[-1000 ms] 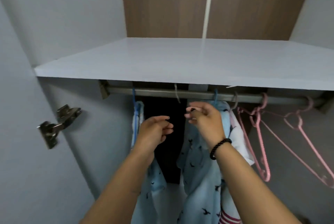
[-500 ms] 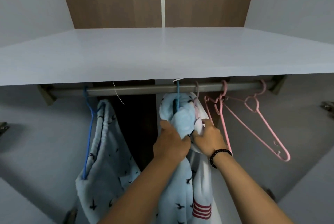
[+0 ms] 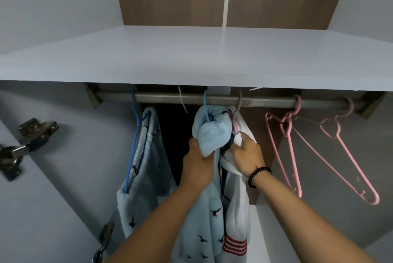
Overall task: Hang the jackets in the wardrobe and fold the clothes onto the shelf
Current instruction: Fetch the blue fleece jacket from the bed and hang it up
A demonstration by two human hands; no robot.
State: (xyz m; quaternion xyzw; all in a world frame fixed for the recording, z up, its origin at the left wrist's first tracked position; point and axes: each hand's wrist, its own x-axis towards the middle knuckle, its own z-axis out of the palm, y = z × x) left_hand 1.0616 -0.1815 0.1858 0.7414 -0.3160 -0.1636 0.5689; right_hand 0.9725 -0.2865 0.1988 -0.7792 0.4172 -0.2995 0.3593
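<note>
Left hand point(image 3: 196, 163) grips blue jacket point(image 3: 210, 133); right hand point(image 3: 246, 154) apparently pinches white garment point(image 3: 237, 205), both under rail point(image 3: 223, 99).

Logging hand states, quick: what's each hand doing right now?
Left hand: gripping the light blue bird-print garment.
Right hand: gripping the white garment.

Door hinge point(image 3: 32, 133); perhaps a string point(image 3: 182, 99).

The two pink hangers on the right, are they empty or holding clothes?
Empty: both pink hangers hang bare from the rail.
</note>
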